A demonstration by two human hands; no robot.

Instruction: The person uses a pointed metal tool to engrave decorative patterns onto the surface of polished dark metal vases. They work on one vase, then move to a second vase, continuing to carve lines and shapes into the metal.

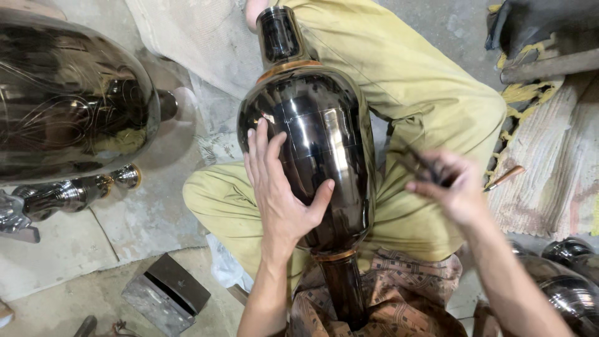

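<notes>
A tall, glossy black metal vase [324, 137] with copper-coloured bands lies across my lap, its neck pointing away from me. My left hand [277, 187] rests flat on the vase's left side, fingers spread and thumb across the belly. My right hand [446, 184] hovers to the right of the vase above my thigh, blurred, with its fingers closed on a thin dark tool [421, 162]. My legs in olive trousers [424, 93] are folded under the vase.
A large shiny dark vase [68, 100] lies at the left, with a smaller metal piece [62, 196] beneath it. A grey metal block [165, 293] sits on the concrete floor. A woven mat [549, 162] carries a copper-tipped tool [504, 178]. More polished vessels [568, 281] show at lower right.
</notes>
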